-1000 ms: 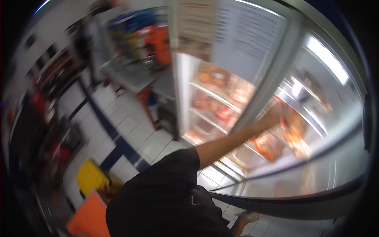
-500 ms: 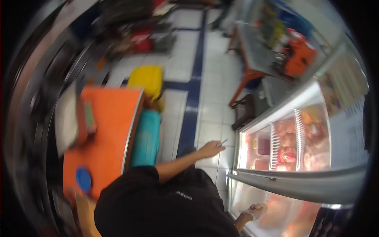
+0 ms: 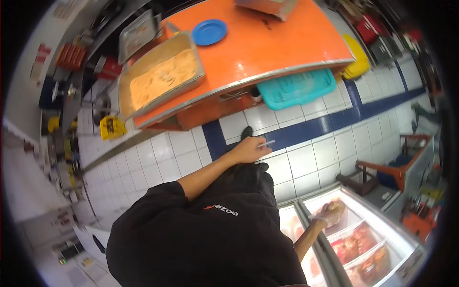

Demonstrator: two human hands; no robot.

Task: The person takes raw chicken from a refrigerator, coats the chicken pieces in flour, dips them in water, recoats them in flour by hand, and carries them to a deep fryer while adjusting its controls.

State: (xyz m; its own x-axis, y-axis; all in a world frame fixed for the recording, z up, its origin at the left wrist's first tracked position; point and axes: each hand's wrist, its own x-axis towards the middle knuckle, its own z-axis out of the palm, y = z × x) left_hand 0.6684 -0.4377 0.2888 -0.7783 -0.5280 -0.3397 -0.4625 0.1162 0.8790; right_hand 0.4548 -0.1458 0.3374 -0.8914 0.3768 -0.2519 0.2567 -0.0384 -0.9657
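Two large pieces of furniture occupy most of the view: the orange table [image 3: 287, 43] and the lit refrigerator [image 3: 329, 256], near which the right side of the body stands. Beside such edges, I would judge, both elbows should be near the body and any turning slow. The refrigerator has white wire shelves, and on them lie reddish packs [image 3: 349, 246], which look like meat in clear plastic.

On the table, at its end, a deep metal pan [image 3: 191, 86] contains a loose orange-yellow mixture [image 3: 167, 71], spread unevenly, and a smaller metal tray [image 3: 136, 38] is just beside it. Under the tabletop is a teal lidded box [image 3: 296, 88] (its content I cannot tell). A blue plate [image 3: 209, 32] lies on the table near the pan.

The right hand [image 3: 327, 217] wears a clear glove, with yellowish-brown lumpy material [image 3: 334, 206] at the fingers; whether this is a gripped piece or only residue, I cannot tell. It is wise to hold this hand away from the shirt and the other hand. The left hand [image 3: 248, 149], bare, grasps a thin pale stick [image 3: 270, 142] above the floor, its end pointing outward; a light, firm pinch should be enough.
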